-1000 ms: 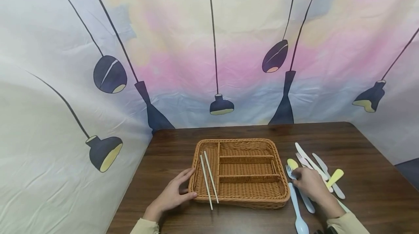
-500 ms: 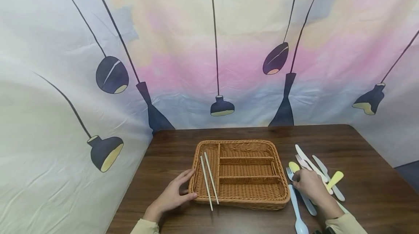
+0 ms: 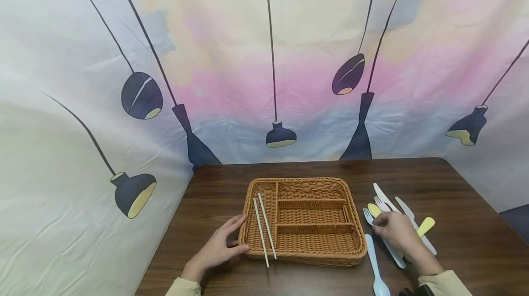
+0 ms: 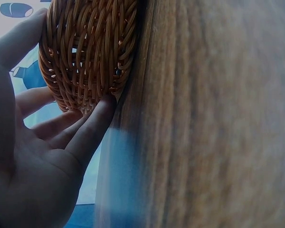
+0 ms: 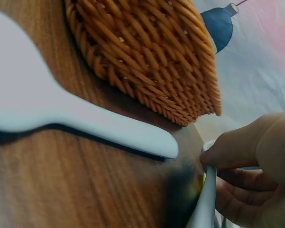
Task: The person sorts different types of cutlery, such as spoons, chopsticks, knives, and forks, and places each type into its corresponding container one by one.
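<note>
In the head view my right hand [image 3: 396,231] pinches a light blue fork [image 3: 368,216] between thumb and fingers, to the right of a wicker basket [image 3: 314,259]. The right wrist view shows the thumb [image 5: 232,147] pressed against its pale handle [image 5: 206,204]. My left hand [image 3: 219,243] rests against the basket's left end, thumb at the front corner and fingers spread along the side. Those fingertips [image 4: 104,104] touch the weave in the left wrist view. Two pale chopsticks [image 3: 261,234] lie in the left compartment, their near ends over the front rim.
A light blue spoon [image 3: 375,268] lies right of the basket. Beyond my right hand are a yellow spoon [image 3: 374,209], a pale pink fork [image 3: 379,203], a white knife [image 3: 384,196], a greyish knife [image 3: 405,206] and a yellow handle [image 3: 425,226]. A printed cloth [image 3: 231,139] hangs behind the table.
My right hand has shifted slightly to the right, and the blue fork has moved a little with it. The left hand and the basket stay in place.
</note>
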`<state>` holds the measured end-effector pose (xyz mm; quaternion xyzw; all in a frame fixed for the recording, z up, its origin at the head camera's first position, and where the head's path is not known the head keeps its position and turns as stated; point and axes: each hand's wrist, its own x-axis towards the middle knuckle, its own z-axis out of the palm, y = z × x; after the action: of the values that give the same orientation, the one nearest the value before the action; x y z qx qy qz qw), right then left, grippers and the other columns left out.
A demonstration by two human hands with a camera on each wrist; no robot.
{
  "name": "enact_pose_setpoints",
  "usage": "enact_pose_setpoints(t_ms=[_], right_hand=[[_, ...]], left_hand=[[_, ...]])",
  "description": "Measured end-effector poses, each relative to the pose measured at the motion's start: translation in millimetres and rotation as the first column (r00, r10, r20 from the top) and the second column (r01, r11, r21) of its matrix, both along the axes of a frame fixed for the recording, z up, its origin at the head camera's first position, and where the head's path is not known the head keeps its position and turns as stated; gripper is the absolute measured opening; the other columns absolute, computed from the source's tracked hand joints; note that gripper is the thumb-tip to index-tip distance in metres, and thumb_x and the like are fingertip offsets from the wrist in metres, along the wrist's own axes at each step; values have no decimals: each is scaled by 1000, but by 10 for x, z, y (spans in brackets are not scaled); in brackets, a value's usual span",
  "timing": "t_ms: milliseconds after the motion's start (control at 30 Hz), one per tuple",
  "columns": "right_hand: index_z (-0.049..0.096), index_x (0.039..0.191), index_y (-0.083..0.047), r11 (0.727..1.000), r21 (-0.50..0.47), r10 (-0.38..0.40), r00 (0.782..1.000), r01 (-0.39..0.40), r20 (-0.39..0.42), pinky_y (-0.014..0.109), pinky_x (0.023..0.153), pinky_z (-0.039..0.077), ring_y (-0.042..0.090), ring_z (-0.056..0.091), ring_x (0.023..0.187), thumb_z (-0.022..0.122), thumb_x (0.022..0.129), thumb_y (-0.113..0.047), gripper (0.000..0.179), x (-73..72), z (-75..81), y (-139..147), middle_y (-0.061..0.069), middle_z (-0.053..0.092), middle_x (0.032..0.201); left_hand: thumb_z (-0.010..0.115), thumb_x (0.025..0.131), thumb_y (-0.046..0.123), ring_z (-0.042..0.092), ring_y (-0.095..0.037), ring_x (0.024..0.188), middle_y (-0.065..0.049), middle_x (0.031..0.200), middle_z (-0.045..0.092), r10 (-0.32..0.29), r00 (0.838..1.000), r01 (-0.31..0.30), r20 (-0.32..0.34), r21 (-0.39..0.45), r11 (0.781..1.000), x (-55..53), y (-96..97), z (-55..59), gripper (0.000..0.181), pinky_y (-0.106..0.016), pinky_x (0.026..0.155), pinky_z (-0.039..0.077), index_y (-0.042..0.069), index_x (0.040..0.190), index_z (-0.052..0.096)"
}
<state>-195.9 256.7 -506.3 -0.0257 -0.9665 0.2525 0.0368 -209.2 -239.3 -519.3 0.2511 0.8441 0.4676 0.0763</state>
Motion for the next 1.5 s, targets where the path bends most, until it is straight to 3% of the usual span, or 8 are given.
enact_pose_setpoints(t_ms=[167, 367, 567, 933, 1167, 1500], right_hand=[[75, 81, -9, 999, -16, 34, 996, -36, -88, 30, 57, 50, 14, 61, 69, 77, 75, -11, 7, 2, 57, 24, 1, 70, 75], [75, 78, -11, 998, 7, 64, 984, -64, -166, 33, 61, 46, 10, 59, 63, 77, 75, -12, 4, -18, 116, 54, -2, 69, 69], [76, 80, -12, 998, -37, 52, 984, -59, -171, 26, 53, 46, 10, 58, 64, 77, 78, -14, 4, -37, 192, 57, -2, 69, 71], [76, 91, -8, 995, -73, 52, 986, -65, -158, 26, 51, 48, 11, 60, 66, 75, 83, -14, 10, -84, 423, -38, 3, 71, 80], [75, 91, -11, 992, -66, 96, 982, -108, -163, 28, 55, 50, 13, 62, 70, 74, 84, -13, 7, -124, 506, -127, 1, 71, 82], [74, 89, -10, 980, -43, 181, 958, -195, -220, 28, 57, 49, 12, 59, 71, 72, 83, -8, 7, -216, 626, -321, 0, 68, 82]], left_hand=[[76, 86, 27, 37, -45, 134, -19, 155, 27, 2, 1000, -2, 0, 3, 1000, 13, 1, 1, 83, -26, 88, 57, 11, 153, 31], [76, 86, 25, 38, -45, 134, -21, 156, 26, 6, 1000, -6, 14, 4, 1000, 18, 7, -11, 82, -27, 88, 57, 11, 153, 31], [77, 86, 21, 38, -45, 134, -21, 156, 26, 3, 1000, -4, 22, 31, 1000, 35, 9, 2, 81, -29, 88, 57, 10, 153, 32], [76, 87, 25, 41, -45, 131, -21, 154, 27, -18, 1000, 17, 15, 21, 1000, 44, 6, -37, 82, -25, 88, 57, 8, 153, 30], [76, 86, 25, 38, -46, 134, -21, 155, 26, -12, 1000, 11, 18, 14, 1000, 38, 12, -24, 83, -26, 89, 57, 10, 153, 31], [77, 85, 25, 37, -45, 135, -19, 155, 27, -4, 1000, 4, 4, 7, 1000, -5, 1, -3, 83, -26, 88, 57, 12, 153, 31]])
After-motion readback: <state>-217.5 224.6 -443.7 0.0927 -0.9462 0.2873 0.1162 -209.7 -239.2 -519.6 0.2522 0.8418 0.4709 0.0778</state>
